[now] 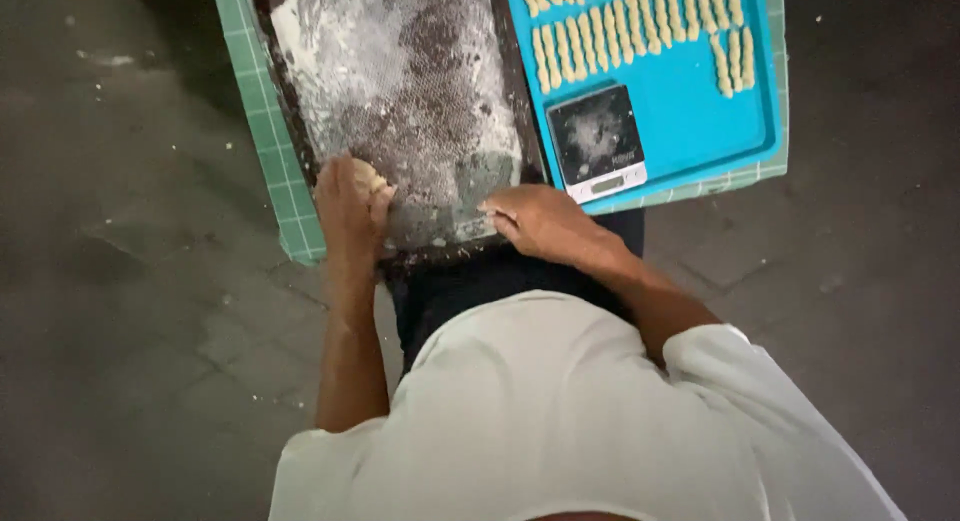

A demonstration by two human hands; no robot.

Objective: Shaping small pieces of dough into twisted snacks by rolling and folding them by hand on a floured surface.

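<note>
A dark, flour-specked stone floor (120, 281) is seen from above, with a green gridded mat (268, 131) laid on it. At the left, a small lump of pale dough (368, 177) is pressed by the left hand (345, 206) against the near corner of a floured, textured board (400, 91); the fingers are curled closed over it, wrist bent downward. The dough is judged soft, light and slightly sticky, best taken gently around its sides. Further right, the right hand (540, 221) is laid flat, fingers together, on the board's near edge, holding nothing. Beyond it, a small scale (597, 141) and rows of shaped dough pieces (640, 26) are carried on a blue tray (690, 121).
</note>
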